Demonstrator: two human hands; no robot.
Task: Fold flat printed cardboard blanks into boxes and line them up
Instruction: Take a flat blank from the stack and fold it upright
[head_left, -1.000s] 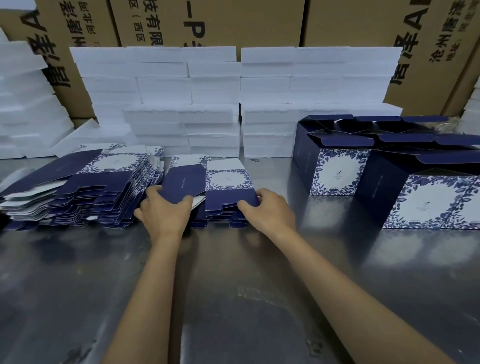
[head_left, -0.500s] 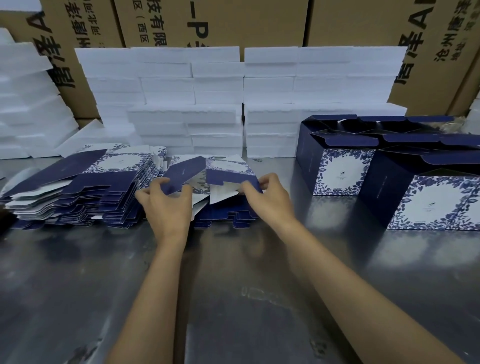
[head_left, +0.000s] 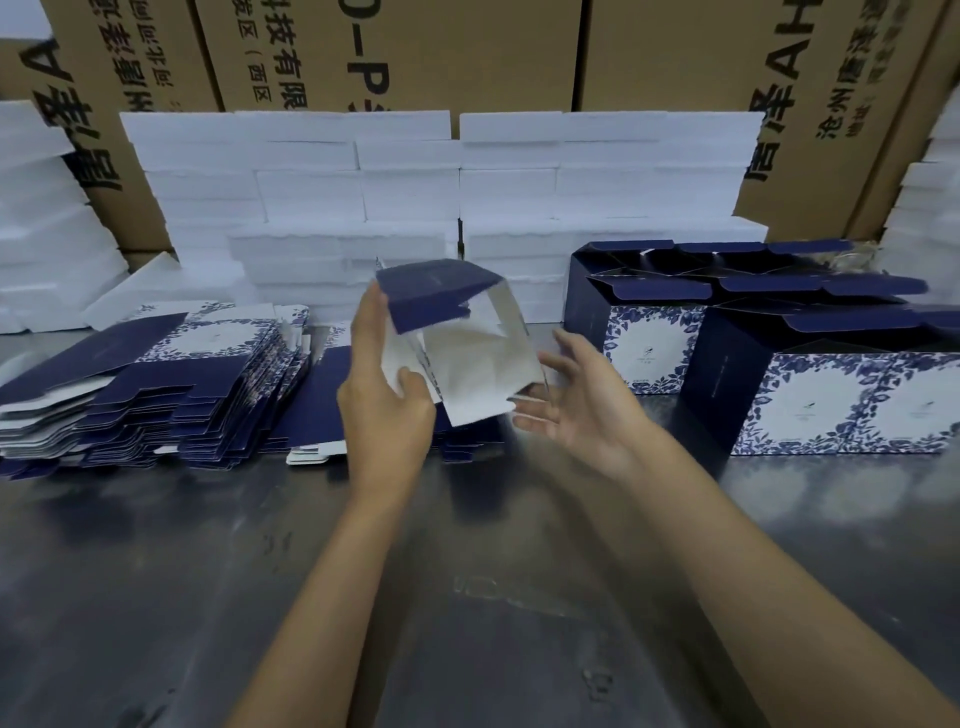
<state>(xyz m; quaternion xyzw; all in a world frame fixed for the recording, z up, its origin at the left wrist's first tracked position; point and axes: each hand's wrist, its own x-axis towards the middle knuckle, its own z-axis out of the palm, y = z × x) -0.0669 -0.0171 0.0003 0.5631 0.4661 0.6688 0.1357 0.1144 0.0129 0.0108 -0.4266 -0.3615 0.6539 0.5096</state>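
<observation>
Left of the left hand (head_left: 385, 400), the stacked blanks (head_left: 156, 395) lie unchanged on the worktop (head_left: 467, 597). The blank (head_left: 462, 343), flat on the pile a second ago, is now lifted and half-opened between both hands. The left hand pinches its edge; the right hand (head_left: 576, 400) is spread, fingertips touching. Finished boxes (head_left: 779, 364) stand further right.

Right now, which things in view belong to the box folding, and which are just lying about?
Job: navy floral cardboard blank held up by left hand and right hand; flat blank stacks; folded navy boxes.
Lying about: white foam slabs; brown corrugated cartons.
</observation>
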